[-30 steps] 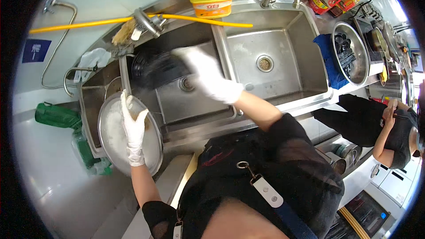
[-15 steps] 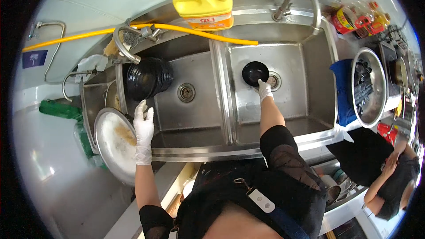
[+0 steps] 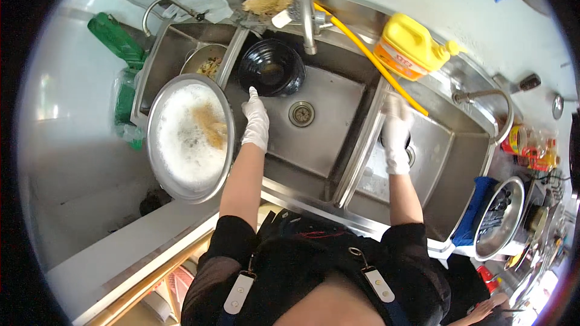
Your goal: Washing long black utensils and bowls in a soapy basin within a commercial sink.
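My left hand [image 3: 256, 122], in a white glove, is at the near rim of a stack of black bowls [image 3: 272, 67] in the middle basin [image 3: 329, 133]. Its fingers are stretched out and look to touch the rim. In a white glove too, my right hand [image 3: 396, 130] hovers over the right basin [image 3: 444, 172], its fingers smeared by motion. Beneath it a black bowl [image 3: 408, 140] lies near the drain, mostly hidden by the hand. A metal basin of suds [image 3: 175, 139] with a tan scrubber [image 3: 208, 125] stands left of my left forearm.
Over the sinks reach a faucet [image 3: 308, 27] and a yellow hose [image 3: 368, 54]. A yellow pump jug [image 3: 411, 45] stands on the back ledge. Food scraps lie in a pot [image 3: 205, 60] at the left. A steel bowl of black utensils [image 3: 500, 217] and another person's hand [image 3: 489, 309] are at the right.
The view has swung, so the sinks appear shifted and turned. My right hand has let go of the black bowl and risen away from it. My left hand has moved onto the stack's rim.
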`<state>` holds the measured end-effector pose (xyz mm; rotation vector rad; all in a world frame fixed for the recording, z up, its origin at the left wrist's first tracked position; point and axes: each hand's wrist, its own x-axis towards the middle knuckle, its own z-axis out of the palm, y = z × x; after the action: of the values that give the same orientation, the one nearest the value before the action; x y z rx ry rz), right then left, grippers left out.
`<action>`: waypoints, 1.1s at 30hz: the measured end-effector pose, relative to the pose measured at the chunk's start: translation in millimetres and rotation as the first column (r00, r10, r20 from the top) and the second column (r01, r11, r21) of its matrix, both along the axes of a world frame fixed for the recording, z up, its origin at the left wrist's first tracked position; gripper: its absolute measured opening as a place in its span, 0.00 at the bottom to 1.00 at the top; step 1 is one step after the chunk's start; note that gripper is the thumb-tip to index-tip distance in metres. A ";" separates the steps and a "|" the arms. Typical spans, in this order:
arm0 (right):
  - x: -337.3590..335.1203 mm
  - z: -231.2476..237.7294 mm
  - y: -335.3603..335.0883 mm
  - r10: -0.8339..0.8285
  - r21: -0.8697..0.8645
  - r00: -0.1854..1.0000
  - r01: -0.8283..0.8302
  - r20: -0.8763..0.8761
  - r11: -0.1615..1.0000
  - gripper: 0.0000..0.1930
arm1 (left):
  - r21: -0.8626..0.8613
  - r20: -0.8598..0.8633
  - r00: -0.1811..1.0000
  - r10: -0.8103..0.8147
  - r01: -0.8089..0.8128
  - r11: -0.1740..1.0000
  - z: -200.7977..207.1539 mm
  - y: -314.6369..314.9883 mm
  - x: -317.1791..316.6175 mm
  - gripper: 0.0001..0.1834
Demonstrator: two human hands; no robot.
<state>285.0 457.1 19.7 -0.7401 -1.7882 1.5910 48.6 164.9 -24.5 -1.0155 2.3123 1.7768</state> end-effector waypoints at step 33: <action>-249.4 -19.9 -124.9 0.343 0.070 0.934 -0.350 0.094 0.934 0.22 | 0.470 -0.182 0.966 0.182 -0.077 0.879 -22.8 0.2 12.2 0.27</action>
<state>35.6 332.2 -0.3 -0.4697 -2.1243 1.7110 60.7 165.1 -47.3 -0.9430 1.7989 2.4449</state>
